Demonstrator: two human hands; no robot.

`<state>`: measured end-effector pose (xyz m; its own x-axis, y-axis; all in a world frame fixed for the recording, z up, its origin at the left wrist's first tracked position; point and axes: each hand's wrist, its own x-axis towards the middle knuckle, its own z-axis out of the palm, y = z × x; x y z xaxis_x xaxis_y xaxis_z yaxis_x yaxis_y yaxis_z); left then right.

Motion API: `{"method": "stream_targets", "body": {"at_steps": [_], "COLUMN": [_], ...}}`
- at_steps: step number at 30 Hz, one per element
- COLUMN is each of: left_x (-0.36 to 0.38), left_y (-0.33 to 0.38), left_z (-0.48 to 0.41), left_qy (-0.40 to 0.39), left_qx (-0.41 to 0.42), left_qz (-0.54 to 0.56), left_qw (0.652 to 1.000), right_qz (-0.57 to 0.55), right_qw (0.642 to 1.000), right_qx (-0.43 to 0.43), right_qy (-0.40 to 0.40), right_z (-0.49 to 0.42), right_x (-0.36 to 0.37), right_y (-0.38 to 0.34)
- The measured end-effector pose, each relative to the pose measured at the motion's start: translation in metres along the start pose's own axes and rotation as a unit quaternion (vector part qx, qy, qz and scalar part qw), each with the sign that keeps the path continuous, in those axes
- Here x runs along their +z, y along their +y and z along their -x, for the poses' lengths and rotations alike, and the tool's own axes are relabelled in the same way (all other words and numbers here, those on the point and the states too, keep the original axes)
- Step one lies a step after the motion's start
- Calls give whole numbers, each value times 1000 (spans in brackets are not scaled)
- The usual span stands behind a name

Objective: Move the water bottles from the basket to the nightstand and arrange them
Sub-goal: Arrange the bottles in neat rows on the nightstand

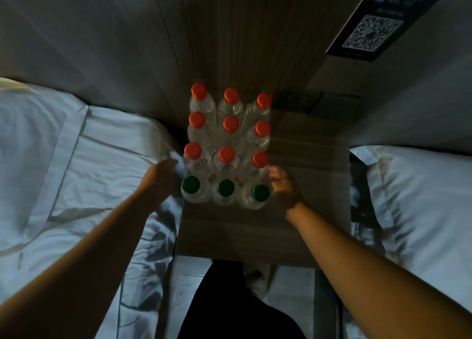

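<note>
Several clear water bottles stand upright in a tight block of rows on the wooden nightstand (306, 211). The back rows have red caps (226, 154); the front row of three has green caps (225, 187). My left hand (161, 180) lies against the left side of the block, by the left green-capped bottle (191, 185). My right hand (282, 185) lies against the right side, next to the right green-capped bottle (260, 192). Both hands flank the block with fingers fairly straight. The room is dim, and the fingertips are blurred. No basket is in view.
A bed with white linen (76, 172) lies left of the nightstand, another white pillow (419, 198) to the right. A wall switch panel (296, 101) sits behind the bottles, and a QR-code sign (370, 32) hangs above. The nightstand's right half and front strip are bare.
</note>
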<state>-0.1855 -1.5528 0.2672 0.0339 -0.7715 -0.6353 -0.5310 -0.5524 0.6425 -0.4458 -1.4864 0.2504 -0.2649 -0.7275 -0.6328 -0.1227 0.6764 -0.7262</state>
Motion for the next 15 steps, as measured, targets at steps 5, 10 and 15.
{"method": "stream_targets", "body": {"at_steps": [5, 10, 15], "left_x": [8, 21, 28], "left_y": [-32, -30, -33], "left_z": [37, 28, 17], "left_qy": [-120, -57, -20], "left_qx": [137, 157, 112], "left_qz": [-116, -140, -151], "left_qw": [976, 976, 982], "right_qz": [167, 36, -51], "right_qw": [984, 999, 998], "right_qx": [3, 15, 34], "right_qy": [-65, -31, 11], "right_z": [36, 36, 30], "right_x": [2, 21, 32], "right_y": [42, 41, 38]}}
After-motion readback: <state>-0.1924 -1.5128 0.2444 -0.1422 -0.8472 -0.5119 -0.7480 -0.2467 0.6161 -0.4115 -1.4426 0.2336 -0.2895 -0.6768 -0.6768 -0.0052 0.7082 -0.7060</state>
